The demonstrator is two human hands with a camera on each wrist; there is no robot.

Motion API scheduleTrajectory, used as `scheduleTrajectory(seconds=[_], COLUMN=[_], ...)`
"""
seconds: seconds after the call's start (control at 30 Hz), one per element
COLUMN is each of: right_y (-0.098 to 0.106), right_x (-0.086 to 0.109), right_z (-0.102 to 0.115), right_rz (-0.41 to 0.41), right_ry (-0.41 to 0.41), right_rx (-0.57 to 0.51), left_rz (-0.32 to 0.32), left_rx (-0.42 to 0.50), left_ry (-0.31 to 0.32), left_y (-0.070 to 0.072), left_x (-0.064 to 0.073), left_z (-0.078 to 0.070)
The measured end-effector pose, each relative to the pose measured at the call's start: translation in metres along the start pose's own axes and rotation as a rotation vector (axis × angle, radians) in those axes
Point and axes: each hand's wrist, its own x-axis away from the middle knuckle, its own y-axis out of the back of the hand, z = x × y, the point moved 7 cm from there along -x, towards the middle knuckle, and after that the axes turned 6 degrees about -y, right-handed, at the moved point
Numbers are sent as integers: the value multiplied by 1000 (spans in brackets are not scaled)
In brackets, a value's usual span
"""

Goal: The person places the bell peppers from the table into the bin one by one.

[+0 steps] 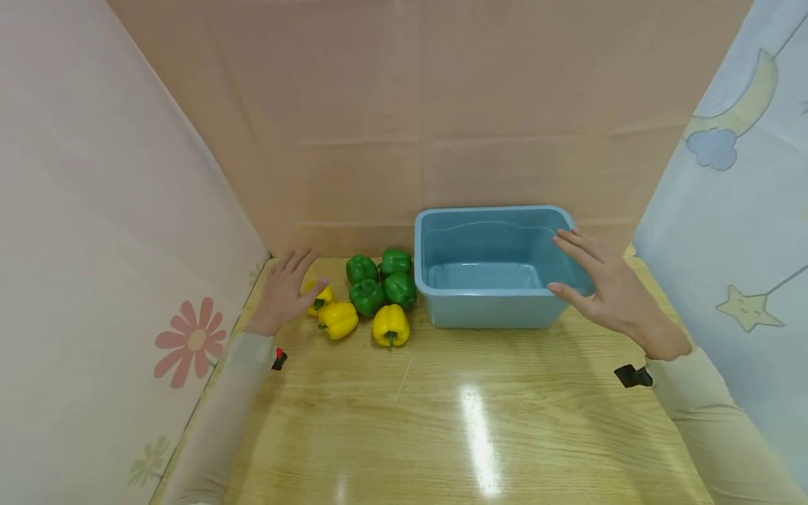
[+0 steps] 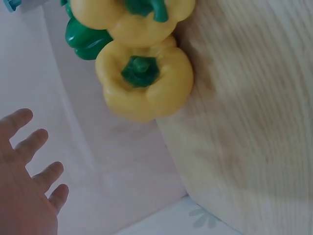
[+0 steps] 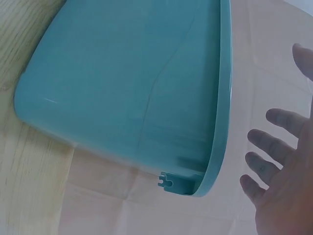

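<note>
My left hand (image 1: 285, 293) is held with its fingers extended beside the leftmost yellow bell pepper (image 1: 322, 297), which it partly covers in the head view. In the left wrist view that yellow pepper (image 2: 144, 83) lies apart from the fingertips. Two more yellow bell peppers (image 1: 391, 325) lie in front of a cluster of several green bell peppers (image 1: 367, 297). At the right end of a blue plastic bin (image 1: 492, 312), my right hand (image 1: 609, 287) has its fingers spread and overlaps the rim. The right wrist view shows the bin's outer wall (image 3: 117, 83) and a gap between rim and fingers.
The bin stands at the back of the wooden table (image 1: 410, 421), just right of the peppers. A tan cloth wall (image 1: 416, 105) rises behind it. Patterned cloth walls (image 1: 82, 210) close off the left and right sides.
</note>
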Motion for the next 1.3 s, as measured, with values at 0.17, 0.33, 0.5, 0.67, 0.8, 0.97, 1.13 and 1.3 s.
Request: scheduleTrajectory(seconds=[0.17,0.33,0.5,0.67,0.8,0.97,1.13,1.3], right_y=[-3,-5,-7,-12,-18,-23,-26,-28], right_x=[6,11,17,24,29,33,37,42], right_z=[2,6,11,13,15,18,18,19], right_rz=[-17,-35,-63,-89,-124,-176,-197,-219], right_ry=[39,68,120,162,199,239,245,273], right_rx=[-20,-18,-17,-15,-23,-18,-11,4], left_rz=[27,53,64,61,74,70,70,73], left_rx=[7,27,31,2,-22,-41,-31,-11], left_ry=[6,-7,-8,0,15,30,45,74], left_y=[-10,-17,-21,-22,-22,-25,-27,-34], left_x=[3,6,11,16,18,19,19,18], left_z=[2,3,2,1,-4,-8,-7,-5])
